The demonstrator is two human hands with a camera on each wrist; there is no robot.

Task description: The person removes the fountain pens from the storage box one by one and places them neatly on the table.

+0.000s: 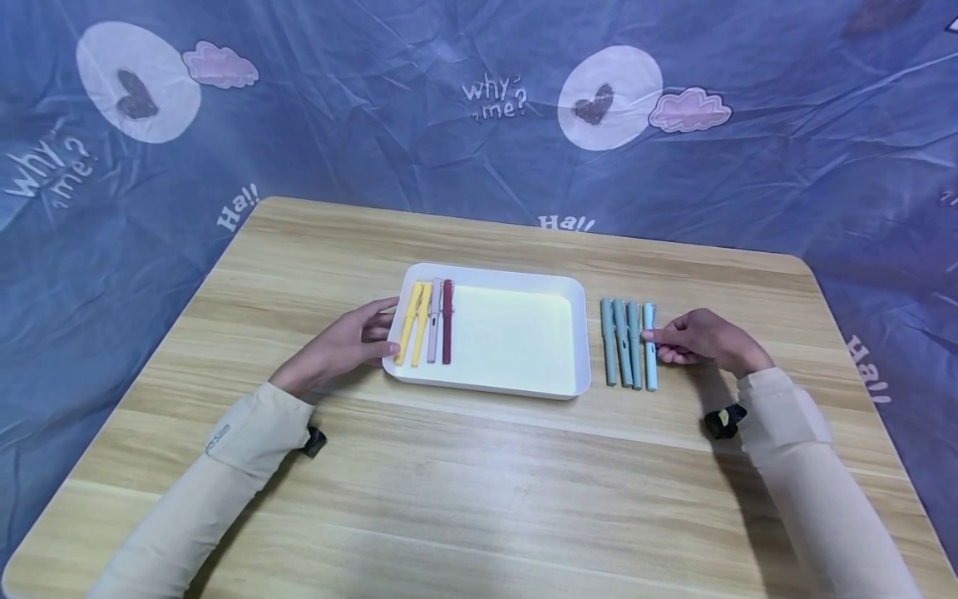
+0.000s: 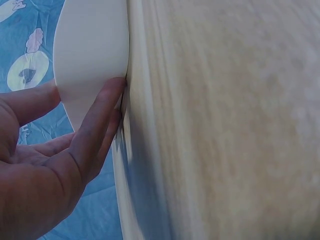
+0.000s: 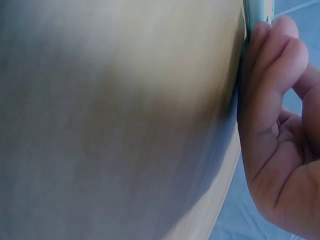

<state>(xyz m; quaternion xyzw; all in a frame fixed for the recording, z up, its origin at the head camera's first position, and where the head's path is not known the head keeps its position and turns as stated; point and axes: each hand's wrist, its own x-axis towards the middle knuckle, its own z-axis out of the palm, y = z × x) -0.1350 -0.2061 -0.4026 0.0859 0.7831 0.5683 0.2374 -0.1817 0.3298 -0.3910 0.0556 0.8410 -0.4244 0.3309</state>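
A shallow white tray (image 1: 516,384) sits on the table, with two yellow pens (image 1: 414,324), a pale lilac pen (image 1: 434,323) and a dark red pen (image 1: 447,323) side by side at its left end. My left hand (image 1: 352,339) grips that end; in the left wrist view the thumb is on the rim and the fingers (image 2: 95,120) are at the lower edge. To the right of the tray lie several blue-green pens (image 1: 619,343) in a row. Beside them my right hand (image 1: 699,337) pinches a light blue pen (image 1: 649,358), whose end shows in the right wrist view.
The wooden table (image 1: 479,491) has rounded corners, and a blue printed cloth (image 1: 419,125) hangs behind it. A small black device (image 1: 724,421) sits at the right wrist, and another (image 1: 313,442) at the left.
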